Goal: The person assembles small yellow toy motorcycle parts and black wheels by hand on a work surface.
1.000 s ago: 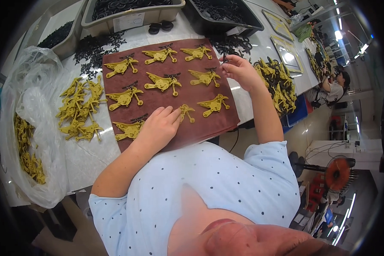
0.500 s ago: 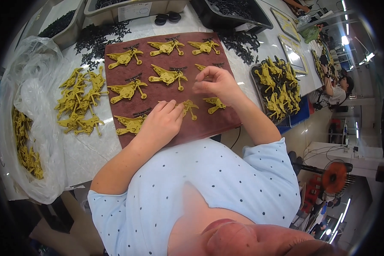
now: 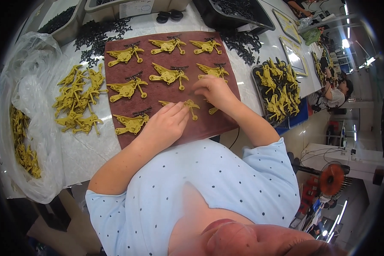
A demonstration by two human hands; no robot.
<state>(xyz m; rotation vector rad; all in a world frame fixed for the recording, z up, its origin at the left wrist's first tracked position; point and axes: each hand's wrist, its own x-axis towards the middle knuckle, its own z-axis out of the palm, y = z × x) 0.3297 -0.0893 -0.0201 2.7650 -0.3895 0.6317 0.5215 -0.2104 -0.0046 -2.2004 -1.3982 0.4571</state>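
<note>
The left hand (image 3: 168, 123) lies low over the brown cloth (image 3: 158, 96), its fingers on the yellow plastic part (image 3: 192, 106) in the middle of the bottom row; whether its grip pinches that part or only rests there cannot be told. The right hand (image 3: 217, 91) hangs just beside it, fingers curled inward and partly covering the bottom row's right-hand part (image 3: 213, 110); whether its grip holds something cannot be told. Two further rows of three similar yellow parts lie beyond, with small black branched pieces (image 3: 136, 76) at their upper edges. On the tabletop (image 3: 96, 151), a loose yellow pile (image 3: 79, 100) lies left of the cloth, near a clear plastic bag (image 3: 45, 106), and a loaded tray (image 3: 260, 97) stands to the right.
</note>
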